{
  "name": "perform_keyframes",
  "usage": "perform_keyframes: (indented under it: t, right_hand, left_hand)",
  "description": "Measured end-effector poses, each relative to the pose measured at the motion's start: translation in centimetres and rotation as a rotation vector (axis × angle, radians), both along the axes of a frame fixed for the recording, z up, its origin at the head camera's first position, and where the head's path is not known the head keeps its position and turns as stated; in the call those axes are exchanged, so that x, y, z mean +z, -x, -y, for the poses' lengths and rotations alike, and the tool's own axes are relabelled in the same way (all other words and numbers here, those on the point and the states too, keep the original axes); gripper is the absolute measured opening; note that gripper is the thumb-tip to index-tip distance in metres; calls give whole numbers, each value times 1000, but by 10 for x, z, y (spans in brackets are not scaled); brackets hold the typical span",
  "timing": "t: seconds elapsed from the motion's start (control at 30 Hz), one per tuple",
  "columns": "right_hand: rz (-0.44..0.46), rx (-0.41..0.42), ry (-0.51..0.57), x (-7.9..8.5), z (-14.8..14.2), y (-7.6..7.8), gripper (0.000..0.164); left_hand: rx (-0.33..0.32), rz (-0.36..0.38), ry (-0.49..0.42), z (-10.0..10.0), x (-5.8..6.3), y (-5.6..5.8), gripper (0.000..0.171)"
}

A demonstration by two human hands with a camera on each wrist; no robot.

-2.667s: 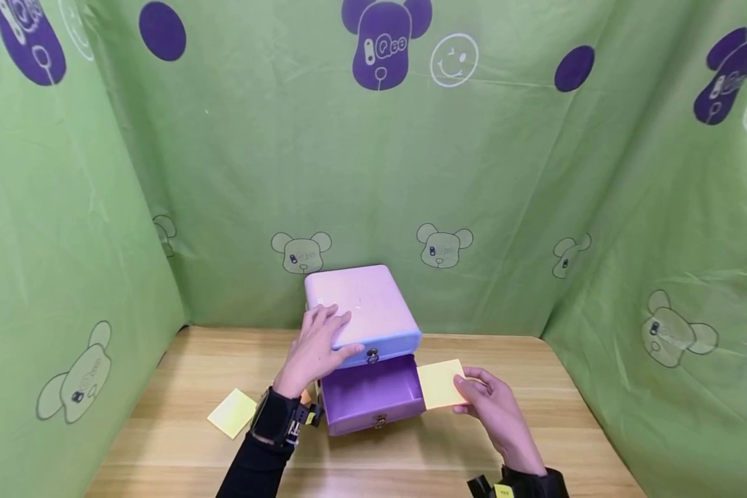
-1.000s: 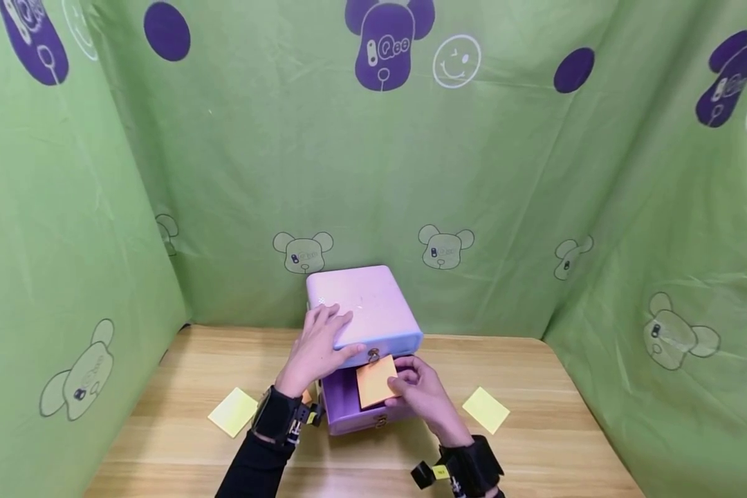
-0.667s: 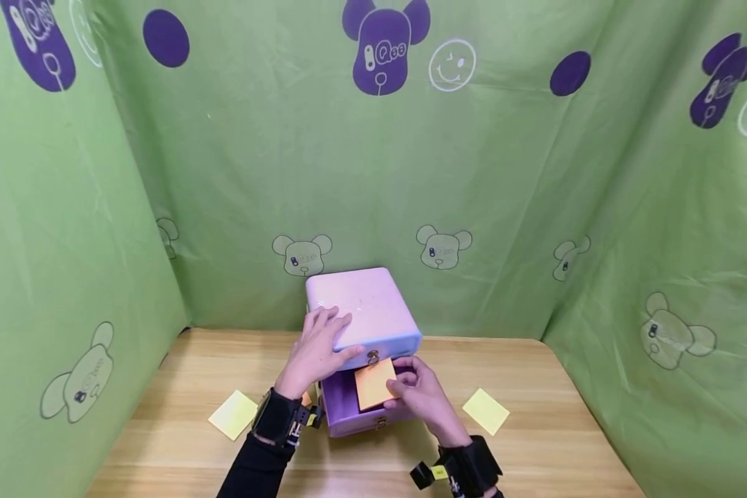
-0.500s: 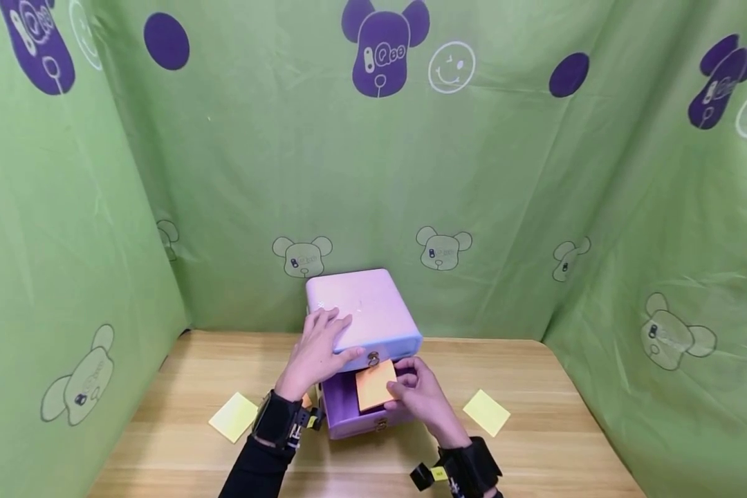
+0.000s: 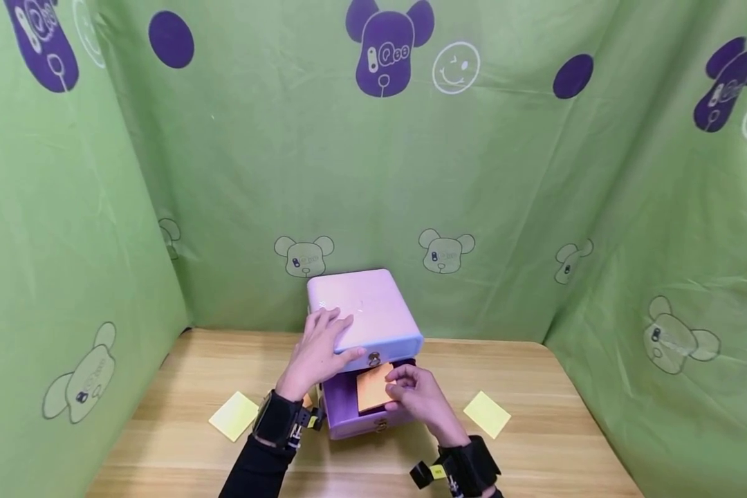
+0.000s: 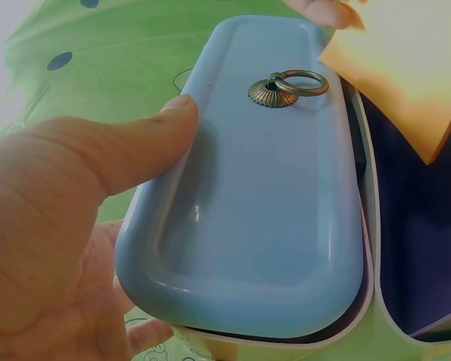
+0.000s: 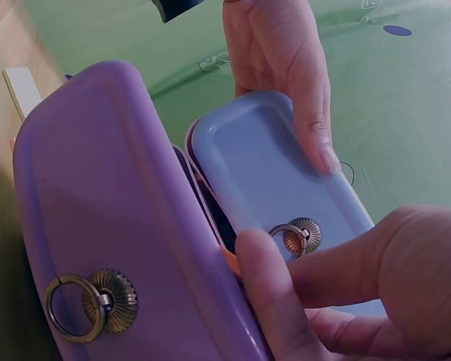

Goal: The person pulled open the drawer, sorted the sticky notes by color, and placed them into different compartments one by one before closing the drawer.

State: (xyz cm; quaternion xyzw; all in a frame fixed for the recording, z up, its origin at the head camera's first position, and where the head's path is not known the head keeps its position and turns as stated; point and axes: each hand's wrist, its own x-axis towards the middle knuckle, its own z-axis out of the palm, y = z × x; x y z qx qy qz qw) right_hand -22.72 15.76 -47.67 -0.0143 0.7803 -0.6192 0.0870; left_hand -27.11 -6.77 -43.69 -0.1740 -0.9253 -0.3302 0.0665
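My right hand [image 5: 422, 400] pinches an orange sticky note pad [image 5: 373, 389] between thumb and fingers. That pad is tilted over the pulled-out purple drawer [image 5: 341, 401]; in the left wrist view the orange pad [image 6: 406, 68] hangs at the upper right. On top of the small two-tier drawer box [image 5: 361, 297] rests my left hand [image 5: 314, 353], fingers spread, its thumb against the blue upper drawer front [image 6: 263, 180]. In the right wrist view only an orange edge shows beside the right fingers, between the purple drawer front [image 7: 113, 203] and the blue one.
A yellow sticky note pad [image 5: 487, 413] lies on the wooden table [image 5: 554, 429] to the right. Another pale yellow pad [image 5: 233, 416] lies to the left, and an orange corner [image 5: 307, 401] peeks out by the left wrist. A green patterned cloth [image 5: 504, 173] encloses the back and sides.
The yellow pad that my right hand held earlier now lies on the table at right. That hand has moved left to the drawer with the orange pad. The left hand stays put.
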Motion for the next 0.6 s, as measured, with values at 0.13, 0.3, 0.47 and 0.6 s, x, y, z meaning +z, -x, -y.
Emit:
perform_keyframes:
  t: [0.13,0.3,0.47,0.6]
  right_hand:
    - [-6,17,-28,0,-1,1,25]
    - [-13,44,-65,-1,-1,1,25]
    - [-9,74,-107,-2,0,3,25]
    - [2,94,-147,-1,1,6,25]
  left_hand:
    - [0,5,-6,-1,-1,0,72]
    - [-6,3,1,-1,-2,0,72]
    - [-8,-5,-4,-1,-2,-1,72]
    - [-3,9,-6,0,1,0,72]
